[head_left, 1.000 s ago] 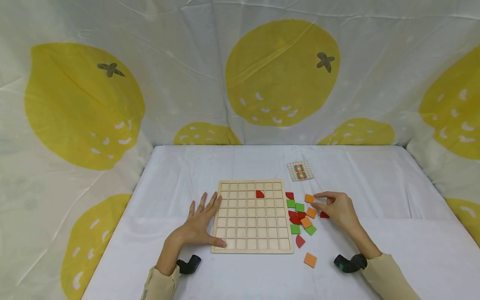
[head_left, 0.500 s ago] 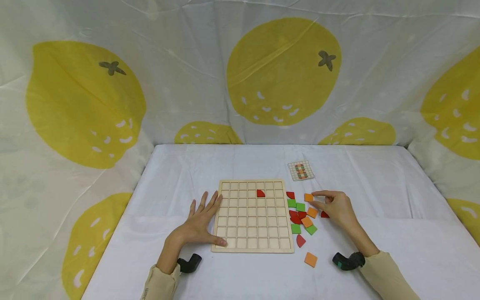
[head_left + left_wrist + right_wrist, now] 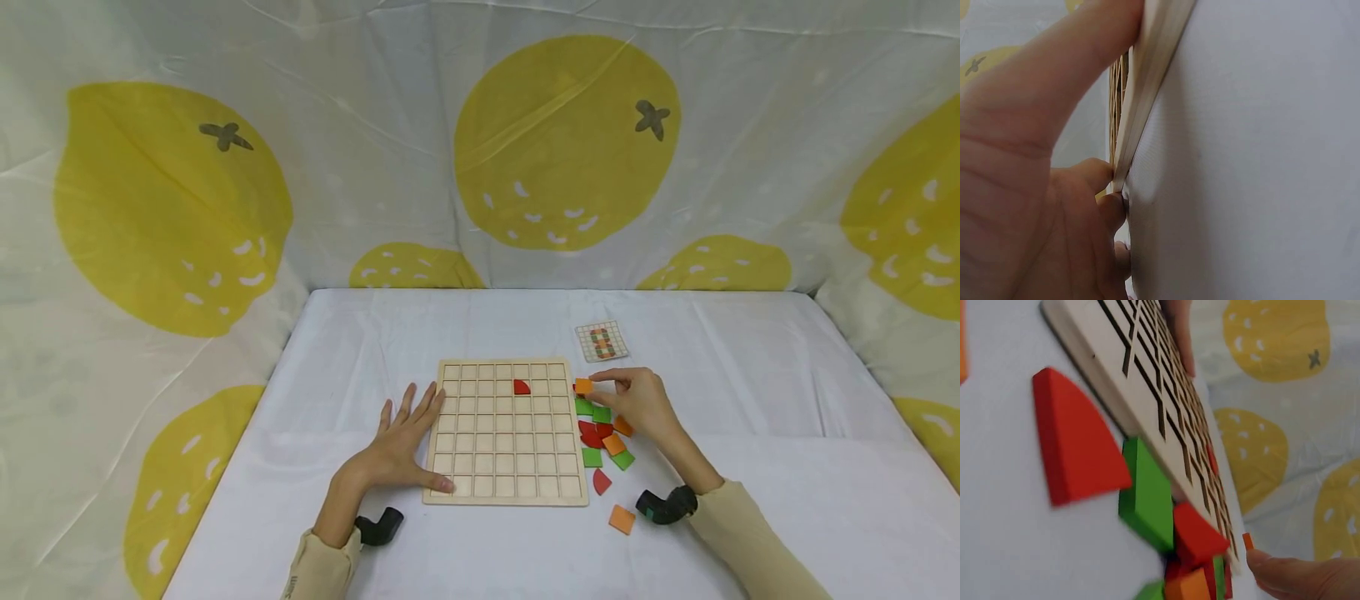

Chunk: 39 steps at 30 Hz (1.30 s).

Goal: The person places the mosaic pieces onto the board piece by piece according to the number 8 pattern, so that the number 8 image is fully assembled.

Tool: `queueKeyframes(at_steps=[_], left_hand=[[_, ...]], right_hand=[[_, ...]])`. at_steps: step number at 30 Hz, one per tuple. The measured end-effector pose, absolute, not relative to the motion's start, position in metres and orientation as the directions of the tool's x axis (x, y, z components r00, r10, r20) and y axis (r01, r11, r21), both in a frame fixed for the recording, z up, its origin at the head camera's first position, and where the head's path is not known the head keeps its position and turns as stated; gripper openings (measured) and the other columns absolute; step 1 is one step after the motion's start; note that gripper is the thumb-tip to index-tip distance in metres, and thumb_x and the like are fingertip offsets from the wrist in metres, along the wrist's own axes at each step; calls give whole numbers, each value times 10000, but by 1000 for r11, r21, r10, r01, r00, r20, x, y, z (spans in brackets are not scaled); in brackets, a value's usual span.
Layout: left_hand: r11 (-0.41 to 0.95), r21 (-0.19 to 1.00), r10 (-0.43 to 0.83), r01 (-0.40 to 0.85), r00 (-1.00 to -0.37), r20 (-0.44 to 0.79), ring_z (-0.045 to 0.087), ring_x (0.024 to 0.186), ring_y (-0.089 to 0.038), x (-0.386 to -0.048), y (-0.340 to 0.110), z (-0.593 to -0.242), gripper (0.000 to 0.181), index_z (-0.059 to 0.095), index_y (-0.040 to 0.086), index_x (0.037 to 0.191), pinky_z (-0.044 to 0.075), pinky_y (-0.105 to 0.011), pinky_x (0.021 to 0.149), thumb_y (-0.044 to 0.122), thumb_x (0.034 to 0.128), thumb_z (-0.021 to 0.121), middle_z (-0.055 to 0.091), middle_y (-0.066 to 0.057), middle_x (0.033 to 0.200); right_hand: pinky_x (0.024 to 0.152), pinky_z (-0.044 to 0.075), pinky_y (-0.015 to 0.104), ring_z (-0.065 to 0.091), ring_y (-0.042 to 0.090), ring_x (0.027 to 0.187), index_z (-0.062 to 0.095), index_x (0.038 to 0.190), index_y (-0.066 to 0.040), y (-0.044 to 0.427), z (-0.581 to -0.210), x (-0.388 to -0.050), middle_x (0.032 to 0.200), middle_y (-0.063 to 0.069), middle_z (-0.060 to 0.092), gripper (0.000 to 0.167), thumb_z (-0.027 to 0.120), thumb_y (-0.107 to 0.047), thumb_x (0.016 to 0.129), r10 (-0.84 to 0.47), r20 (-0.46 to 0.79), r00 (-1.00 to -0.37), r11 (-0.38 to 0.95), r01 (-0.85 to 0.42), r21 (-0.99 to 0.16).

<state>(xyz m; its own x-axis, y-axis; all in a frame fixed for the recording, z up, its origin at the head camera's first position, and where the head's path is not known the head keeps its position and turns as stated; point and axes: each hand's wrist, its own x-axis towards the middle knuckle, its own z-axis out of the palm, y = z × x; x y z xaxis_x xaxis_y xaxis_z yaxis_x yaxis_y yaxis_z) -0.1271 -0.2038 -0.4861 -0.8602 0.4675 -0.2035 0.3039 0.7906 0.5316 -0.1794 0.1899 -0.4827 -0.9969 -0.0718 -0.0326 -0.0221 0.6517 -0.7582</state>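
A square wooden grid board (image 3: 506, 433) lies on the table, with one red quarter-circle tile (image 3: 521, 387) in a cell of its second row from the back. My left hand (image 3: 401, 450) is spread over the board's left side, thumb on the near left corner and fingers along the edge. Just off the board's right edge, my right hand (image 3: 641, 404) pinches an orange square tile (image 3: 583, 386) between thumb and finger. That tile partly covers a red piece beneath it. In the right wrist view, only the orange tile's edge (image 3: 1248, 541) shows at the fingertip.
Loose tiles lie along the board's right side: green squares (image 3: 592, 457), red quarter-circles (image 3: 602, 482) and orange squares (image 3: 622, 519). A small pattern card (image 3: 602, 341) lies behind them. Lemon-print cloth (image 3: 566, 142) hangs around the table.
My right hand has lifted the orange tile and carried it left, from beside the loose tiles to the board's right edge. My left hand stays in place on the board.
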Motion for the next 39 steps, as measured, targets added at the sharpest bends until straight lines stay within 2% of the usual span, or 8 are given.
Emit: queueKeyframes(at_steps=[4,8,16,28,39], left_hand=[[787,535,472,308,-859,-198,-154,1592,-467,-128,-203,-486,1426,36,62,1667,-120,-754,1204,586,677,918,-30,-145,1756],[782,540,475,310,-858,-195,-153,1591,-472,-128,-203,-485,1423,38,60,1667,-120,-756,1203,582,679,919,-30,-148,1756],[785,540,469,303,-860,-200,-156,1595,-455,-128,-204,-488,1431,28,74,1669,-123,-747,1208,590,674,919,-34,-131,1759],[788,536,467,302,-862,-200,-144,1596,-462,-127,-203,-485,1425,44,66,1668,-113,-752,1209,581,672,923,-21,-142,1758],[789,538,461,296,-864,-200,-141,1598,-458,-126,-204,-485,1424,48,71,1669,-111,-750,1210,580,669,925,-19,-134,1759]], right_hand=[[461,186,212,263,117,475,812,1084,-61,164,-481,-187,546,-43,300,301,881,-209,831,-153,-3,-988,619,-94,-780],[465,224,202,276,103,477,816,1067,-60,140,-483,-193,531,-47,325,277,877,-197,834,-218,19,-976,588,-147,-795],[482,232,196,306,103,501,822,1068,-91,107,-485,-196,542,-39,375,263,872,-216,842,-245,19,-969,588,-164,-792],[444,204,200,304,81,468,821,1084,-124,94,-490,-198,533,-51,392,306,886,-284,831,-249,32,-968,599,-180,-780],[445,211,192,288,59,447,830,1068,-115,90,-495,-200,501,-56,401,273,884,-244,834,-268,93,-959,575,-237,-783]])
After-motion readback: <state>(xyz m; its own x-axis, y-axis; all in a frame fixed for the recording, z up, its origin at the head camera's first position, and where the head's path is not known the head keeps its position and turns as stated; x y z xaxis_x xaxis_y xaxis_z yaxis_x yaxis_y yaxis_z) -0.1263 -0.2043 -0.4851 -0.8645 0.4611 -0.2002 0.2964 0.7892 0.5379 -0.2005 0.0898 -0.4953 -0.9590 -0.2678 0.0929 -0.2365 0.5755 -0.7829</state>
